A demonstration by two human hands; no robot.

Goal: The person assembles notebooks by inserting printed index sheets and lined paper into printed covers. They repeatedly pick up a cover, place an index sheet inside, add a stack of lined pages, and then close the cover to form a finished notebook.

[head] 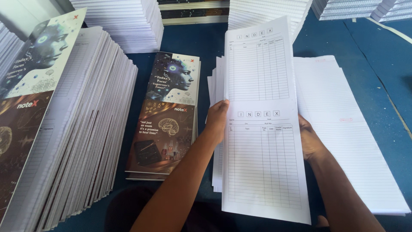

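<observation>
A long white printed sheet (262, 141) with two ruled tables is held up over a stack of similar sheets (214, 90). My left hand (216, 120) grips the sheet's left edge at mid-height, thumb on top. My right hand (310, 141) holds the right edge from behind, mostly hidden by the paper. Left of the hands lies a small pile of dark illustrated notebook covers (167, 116). To the right lies a pile of ruled white pages (347, 137).
A tall fanned stack of assembled page sets (90, 124) with a cover on top fills the left side. More white paper stacks (124, 21) stand at the back. Everything rests on a blue table surface (377, 64).
</observation>
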